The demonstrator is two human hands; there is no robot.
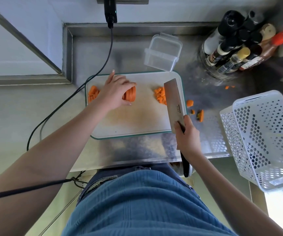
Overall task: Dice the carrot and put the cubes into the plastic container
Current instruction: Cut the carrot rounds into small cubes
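On the white cutting board (134, 120) near the desk's front edge, cut carrot pieces (93, 94) lie at the board's left edge, and just right of them the left hand (114, 92) grips a stack of carrot slices (131, 96). By the board's right edge a pile of carrot cubes (160, 96) touches the cleaver (174, 103), whose handle the right hand (186, 135) grasps. The empty plastic container (163, 52) sits tilted just behind the board's far right corner, with stray carrot bits (196, 110) on the desk (128, 48) off the board's right edge.

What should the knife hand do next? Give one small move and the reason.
Probably bring the cleaver left across the cutting board to the stacked carrot slices that the left hand grips, ready to cut. The right hand holds the blade beside the diced cubes, away from the stack, and the plastic container looks empty.
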